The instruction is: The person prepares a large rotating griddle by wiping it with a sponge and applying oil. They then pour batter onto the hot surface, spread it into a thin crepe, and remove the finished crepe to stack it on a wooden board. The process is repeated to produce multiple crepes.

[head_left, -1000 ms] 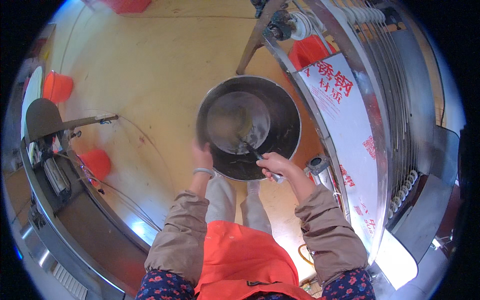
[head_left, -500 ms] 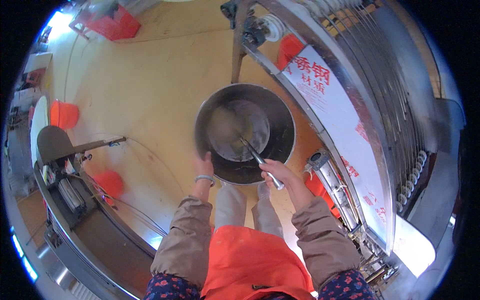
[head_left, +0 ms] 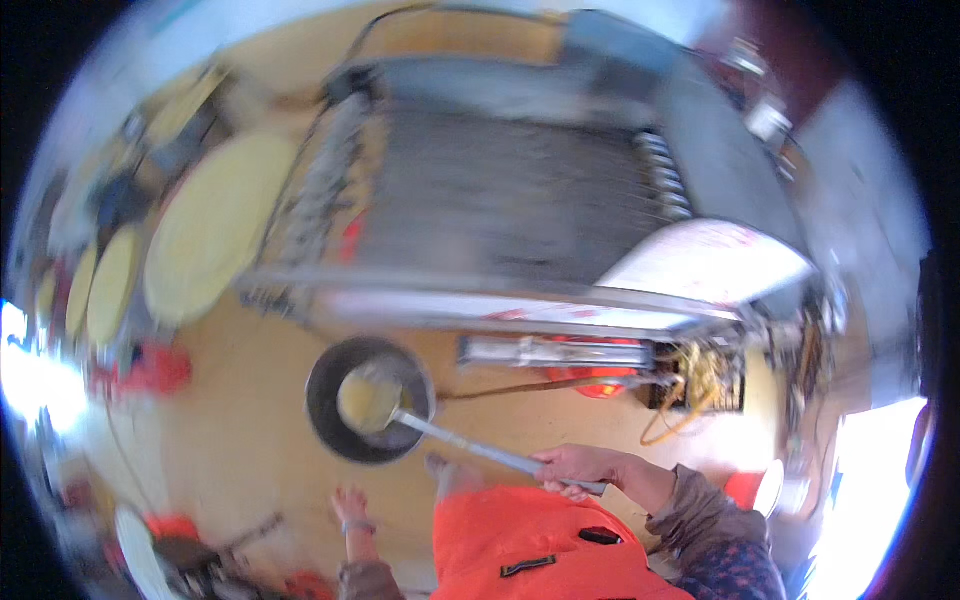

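Gripped near the end of its handle by the right hand [head_left: 578, 470], with fingers curled fully closed: a ladle [head_left: 470, 447], slanting across the right edge of a dark pot [head_left: 325, 410]. Within the pot's outline, the ladle's round, pale yellow head; height relative to the rim impossible to tell. Near the pot's near edge, but apart from it: the left hand [head_left: 352, 507], open and empty, fingers spread. Beneath the pot, yellowish floor [head_left: 245, 400]. Beyond its far edge, a large machine [head_left: 510, 195], blurred by motion. To the right, a metal cylinder [head_left: 555, 352].
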### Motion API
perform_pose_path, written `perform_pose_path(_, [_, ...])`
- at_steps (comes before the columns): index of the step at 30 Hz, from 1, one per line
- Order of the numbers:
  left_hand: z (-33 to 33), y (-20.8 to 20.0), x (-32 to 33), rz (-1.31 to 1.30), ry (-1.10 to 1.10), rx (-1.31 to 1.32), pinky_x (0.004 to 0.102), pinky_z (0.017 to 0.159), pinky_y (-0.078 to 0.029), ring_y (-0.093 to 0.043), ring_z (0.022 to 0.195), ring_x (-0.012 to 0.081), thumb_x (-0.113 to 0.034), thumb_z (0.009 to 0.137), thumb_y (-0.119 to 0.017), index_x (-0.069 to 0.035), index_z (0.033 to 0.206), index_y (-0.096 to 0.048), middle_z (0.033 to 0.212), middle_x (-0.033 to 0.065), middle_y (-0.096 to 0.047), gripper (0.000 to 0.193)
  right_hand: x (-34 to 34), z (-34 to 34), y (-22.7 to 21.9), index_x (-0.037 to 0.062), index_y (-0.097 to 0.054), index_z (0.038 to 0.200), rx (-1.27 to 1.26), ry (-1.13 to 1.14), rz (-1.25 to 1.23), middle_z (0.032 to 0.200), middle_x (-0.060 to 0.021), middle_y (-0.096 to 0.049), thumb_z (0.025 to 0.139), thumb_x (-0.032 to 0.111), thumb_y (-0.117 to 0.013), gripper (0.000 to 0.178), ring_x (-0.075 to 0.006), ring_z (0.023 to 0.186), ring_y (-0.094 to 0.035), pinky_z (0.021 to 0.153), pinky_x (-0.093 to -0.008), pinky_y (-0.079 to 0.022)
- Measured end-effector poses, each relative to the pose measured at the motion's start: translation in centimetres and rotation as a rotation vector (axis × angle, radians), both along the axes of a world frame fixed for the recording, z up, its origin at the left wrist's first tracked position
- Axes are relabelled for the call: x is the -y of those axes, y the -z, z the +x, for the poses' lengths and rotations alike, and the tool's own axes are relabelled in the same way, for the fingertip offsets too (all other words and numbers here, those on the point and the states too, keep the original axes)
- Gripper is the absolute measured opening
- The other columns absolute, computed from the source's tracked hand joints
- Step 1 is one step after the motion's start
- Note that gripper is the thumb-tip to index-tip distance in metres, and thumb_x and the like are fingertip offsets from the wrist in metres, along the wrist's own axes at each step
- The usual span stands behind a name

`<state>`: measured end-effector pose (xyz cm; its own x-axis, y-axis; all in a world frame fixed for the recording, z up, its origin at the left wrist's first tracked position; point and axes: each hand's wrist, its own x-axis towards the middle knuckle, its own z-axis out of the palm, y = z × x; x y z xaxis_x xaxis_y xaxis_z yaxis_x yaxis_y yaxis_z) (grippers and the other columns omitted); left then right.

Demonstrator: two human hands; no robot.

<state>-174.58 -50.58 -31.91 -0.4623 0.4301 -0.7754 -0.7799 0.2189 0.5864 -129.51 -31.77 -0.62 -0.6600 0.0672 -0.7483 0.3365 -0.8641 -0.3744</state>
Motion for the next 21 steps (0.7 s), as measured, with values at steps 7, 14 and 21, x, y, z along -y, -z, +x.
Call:
perform_pose_path(7, [14.5, -7.2, -2.2, -0.068, 0.529, -0.354, 0.0278, 0.037, -0.036, -0.045, 0.046, 0.0165, -0.008, 0.081, -0.049, -0.014, 0.082, -0.044, 0.062, 0.0038, -0.047, 0.008, 10.1, 25.8, -12.0, 0.0061, -0.039, 0.128, -0.184, 0.159, 0.181, 0.066, 0.0003, -0.045, 0.092, 0.033, -0.052, 0.047, -0.0036, 0.040, -0.040, 0.034, -0.0185, -0.033])
perform_pose_path(14, [33.9, -11.4, -6.4, 0.201, 1.301, -0.611, 0.0294, 0.038, -0.042, -0.052, 0.046, 0.0167, -0.001, 0.078, -0.053, -0.006, 0.099, -0.048, 0.064, 0.0058, -0.051, 0.022, 26.6, 49.3, -26.2, -0.0005, -0.036, 0.128, -0.222, 0.725, 0.295, 0.060, 0.0007, -0.043, 0.089, 0.034, -0.056, 0.056, -0.0054, 0.041, -0.043, 0.034, -0.0203, -0.034])
perform_pose_path(21, [56.2, -21.0, -9.9, 0.302, 1.577, -0.702, 0.0262, 0.056, -0.051, -0.060, 0.069, 0.0138, -0.008, 0.084, -0.056, -0.003, 0.113, -0.049, 0.087, 0.0068, -0.057, 0.030, 26.3, 63.0, -27.5, 0.0000, -0.047, 0.105, 0.341, 1.135, 0.769, 0.058, -0.0030, -0.046, 0.086, 0.021, -0.059, 0.030, -0.0088, 0.037, -0.045, 0.032, -0.0241, -0.038])
